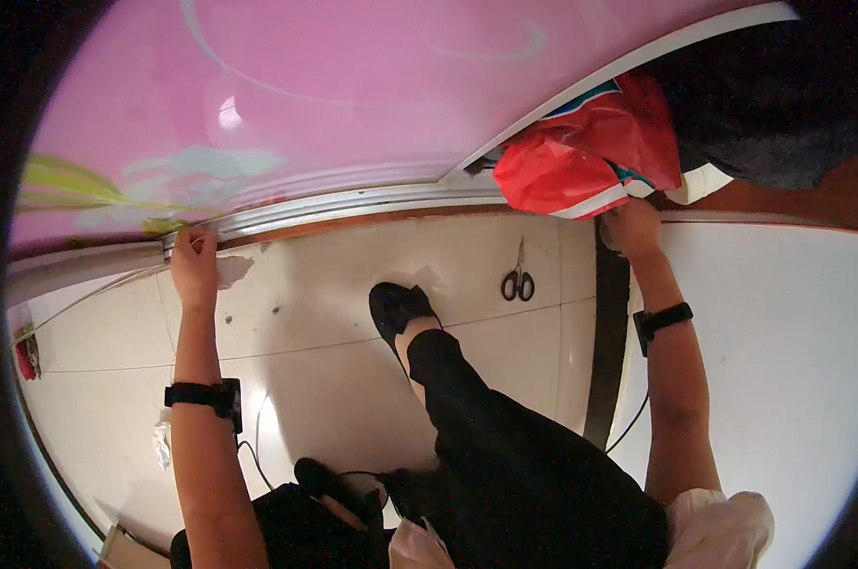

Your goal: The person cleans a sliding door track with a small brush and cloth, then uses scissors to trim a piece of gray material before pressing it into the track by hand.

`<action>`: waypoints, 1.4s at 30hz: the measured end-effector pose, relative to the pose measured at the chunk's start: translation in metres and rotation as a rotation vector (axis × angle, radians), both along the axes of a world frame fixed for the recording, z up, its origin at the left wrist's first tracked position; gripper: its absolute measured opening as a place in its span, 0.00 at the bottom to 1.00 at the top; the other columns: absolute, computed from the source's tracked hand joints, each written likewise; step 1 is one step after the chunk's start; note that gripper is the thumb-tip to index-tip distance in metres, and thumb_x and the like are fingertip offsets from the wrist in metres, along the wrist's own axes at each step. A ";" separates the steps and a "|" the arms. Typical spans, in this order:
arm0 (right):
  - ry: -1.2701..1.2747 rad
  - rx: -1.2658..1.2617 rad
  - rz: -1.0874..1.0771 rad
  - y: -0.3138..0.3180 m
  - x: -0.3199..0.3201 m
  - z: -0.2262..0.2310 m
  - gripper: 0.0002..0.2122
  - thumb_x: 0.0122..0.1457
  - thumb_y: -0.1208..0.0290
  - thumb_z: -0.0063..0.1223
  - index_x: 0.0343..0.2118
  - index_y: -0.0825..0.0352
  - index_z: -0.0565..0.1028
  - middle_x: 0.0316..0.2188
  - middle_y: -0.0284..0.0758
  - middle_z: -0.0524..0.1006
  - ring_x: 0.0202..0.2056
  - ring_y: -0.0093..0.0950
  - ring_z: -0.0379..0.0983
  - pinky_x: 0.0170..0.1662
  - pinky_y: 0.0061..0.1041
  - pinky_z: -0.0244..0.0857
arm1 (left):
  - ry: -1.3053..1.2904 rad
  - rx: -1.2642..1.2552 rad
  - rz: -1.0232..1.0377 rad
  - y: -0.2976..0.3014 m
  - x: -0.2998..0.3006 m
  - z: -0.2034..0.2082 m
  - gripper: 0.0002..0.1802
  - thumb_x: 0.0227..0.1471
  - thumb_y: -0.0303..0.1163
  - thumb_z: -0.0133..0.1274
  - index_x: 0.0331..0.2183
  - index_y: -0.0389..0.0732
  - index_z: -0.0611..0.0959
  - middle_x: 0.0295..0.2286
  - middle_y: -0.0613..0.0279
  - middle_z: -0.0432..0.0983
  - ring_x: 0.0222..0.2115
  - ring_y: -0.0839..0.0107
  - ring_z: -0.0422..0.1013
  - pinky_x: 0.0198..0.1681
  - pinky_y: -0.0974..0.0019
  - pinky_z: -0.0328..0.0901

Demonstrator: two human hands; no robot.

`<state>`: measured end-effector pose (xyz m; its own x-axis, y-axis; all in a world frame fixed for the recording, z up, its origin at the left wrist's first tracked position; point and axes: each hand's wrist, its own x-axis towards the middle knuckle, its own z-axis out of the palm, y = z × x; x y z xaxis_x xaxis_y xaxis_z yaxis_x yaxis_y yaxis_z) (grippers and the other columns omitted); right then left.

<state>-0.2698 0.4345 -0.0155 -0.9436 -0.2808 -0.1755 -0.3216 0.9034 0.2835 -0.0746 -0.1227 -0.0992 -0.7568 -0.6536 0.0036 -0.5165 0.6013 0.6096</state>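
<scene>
My left hand (195, 272) is at the left end of a metal sliding-door track (353, 199), its thumb and fingers pinched together. A thin white cord (116, 283) runs from the far left up to these fingers and seems to pass between them. On the right, my right hand (635, 228) reaches to the lower edge of a crumpled red plastic bag (590, 156) with white and green parts. The bag and the hand's own back hide most of its fingers, so their grip does not show. Each wrist wears a black strap.
A pink patterned sliding door (306, 95) stands ahead. Black-handled scissors (517, 283) lie on the tiled floor (315, 322), right of my black shoe (396, 308). Dark cloth (780, 104) fills the opening at far right, above a white surface (780, 360). Crumpled white paper (162, 444) lies at left.
</scene>
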 end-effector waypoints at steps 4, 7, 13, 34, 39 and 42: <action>0.012 0.109 -0.206 -0.001 -0.001 0.010 0.10 0.46 0.67 0.50 0.33 0.59 0.76 0.28 0.40 0.75 0.31 0.39 0.73 0.35 0.36 0.68 | -0.013 -0.028 -0.015 0.003 -0.002 0.005 0.11 0.45 0.34 0.53 0.27 0.35 0.74 0.22 0.58 0.73 0.23 0.69 0.70 0.29 0.68 0.64; 0.071 0.074 -0.274 0.021 -0.008 0.003 0.10 0.48 0.66 0.49 0.35 0.59 0.75 0.29 0.40 0.75 0.33 0.38 0.73 0.36 0.36 0.68 | -0.025 -0.046 -0.014 0.003 -0.002 0.002 0.11 0.45 0.35 0.53 0.27 0.35 0.74 0.22 0.59 0.73 0.23 0.69 0.70 0.29 0.68 0.64; 0.111 0.084 -0.218 0.034 -0.010 -0.001 0.10 0.49 0.67 0.48 0.35 0.59 0.74 0.32 0.39 0.75 0.34 0.37 0.73 0.36 0.35 0.68 | -0.016 -0.103 -0.038 0.001 -0.002 0.003 0.11 0.45 0.35 0.53 0.27 0.36 0.75 0.22 0.59 0.74 0.24 0.69 0.70 0.29 0.68 0.64; 0.027 0.126 -0.403 0.024 -0.017 -0.005 0.11 0.50 0.68 0.44 0.34 0.64 0.74 0.35 0.41 0.75 0.39 0.39 0.71 0.40 0.36 0.66 | -0.047 -0.056 -0.024 0.005 -0.004 0.008 0.12 0.45 0.36 0.51 0.26 0.36 0.74 0.22 0.58 0.73 0.24 0.68 0.70 0.30 0.68 0.63; 0.021 0.077 -0.429 0.026 -0.020 -0.009 0.12 0.50 0.66 0.44 0.36 0.64 0.74 0.35 0.41 0.74 0.40 0.40 0.71 0.41 0.36 0.66 | -0.053 -0.046 0.009 0.005 -0.004 0.007 0.12 0.45 0.37 0.51 0.27 0.36 0.74 0.23 0.59 0.74 0.24 0.69 0.70 0.30 0.68 0.63; 0.042 0.022 -0.522 0.024 -0.017 -0.012 0.13 0.50 0.64 0.44 0.36 0.63 0.74 0.36 0.41 0.74 0.40 0.39 0.71 0.41 0.36 0.66 | -0.050 -0.018 0.009 0.003 -0.003 0.006 0.12 0.46 0.36 0.51 0.27 0.36 0.74 0.23 0.59 0.74 0.24 0.69 0.70 0.30 0.68 0.63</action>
